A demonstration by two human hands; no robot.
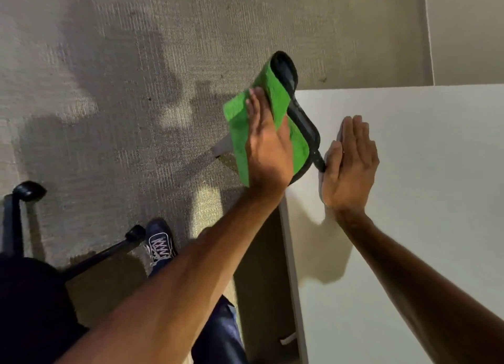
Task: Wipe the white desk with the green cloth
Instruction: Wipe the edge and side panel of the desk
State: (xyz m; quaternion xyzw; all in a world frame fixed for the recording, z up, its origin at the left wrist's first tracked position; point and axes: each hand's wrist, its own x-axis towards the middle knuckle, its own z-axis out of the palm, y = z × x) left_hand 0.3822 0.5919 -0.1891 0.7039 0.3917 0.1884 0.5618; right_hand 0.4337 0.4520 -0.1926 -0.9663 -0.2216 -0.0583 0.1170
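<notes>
Fingers (pixel 259 107) of the left hand (pixel 268 148) are extended and held close together, palm down, lying flat over the green cloth (pixel 240 112); whether the thumb pinches the cloth from beneath cannot be told. Cloth is folded, green on the visible face with a dark border (pixel 305 123) along its right and far edges. It sits at the near left corner of the white desk (pixel 422 200), most of it hanging out past the desk's left edge over the grey carpet (pixel 109 77), with its dark border edge just at the corner. Right hand (pixel 349 167) rests on the desk just right of the cloth, fingers straight and together, not gripping anything; its thumb side is near the dark tip at the cloth's lower corner, contact there uncertain. Both forearms are bare and reach in from the lower part of the view. Desk surface is plain white, with a shadow of the right arm on it. On the carpet below left: one dark shoe with white laces (pixel 159 243), and the black base and casters of an office chair (pixel 27 191). Shadows fall across the carpet.
</notes>
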